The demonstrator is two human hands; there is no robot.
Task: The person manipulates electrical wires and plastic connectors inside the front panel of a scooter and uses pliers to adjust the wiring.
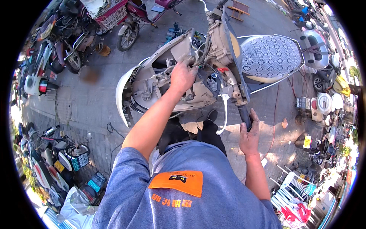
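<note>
An electric scooter with its front covers off stands before me, its beige plastic body shell (198, 91) laid bare inside. My left hand (183, 76) reaches into the front, fingers bent against a bundle of cables (206, 49) below the handlebar; its fingertips are partly hidden, so what they pinch is unclear. On the right, my right hand (249, 133) is at the end of the black handlebar grip (244, 114), with the thumb on one side and the fingers on the other. A white brake lever (225, 114) sticks out beside that grip. A small red part (222, 70) shows near the handlebar's middle.
The scooter's patterned seat (270, 56) and a silver rear box (315, 49) extend to the right. Behind the front stands another scooter with a pink basket (110, 17). Parked scooters line both sides. A stack of white chairs (293, 187) stands at lower right. A thin hose (274, 129) crosses the pavement.
</note>
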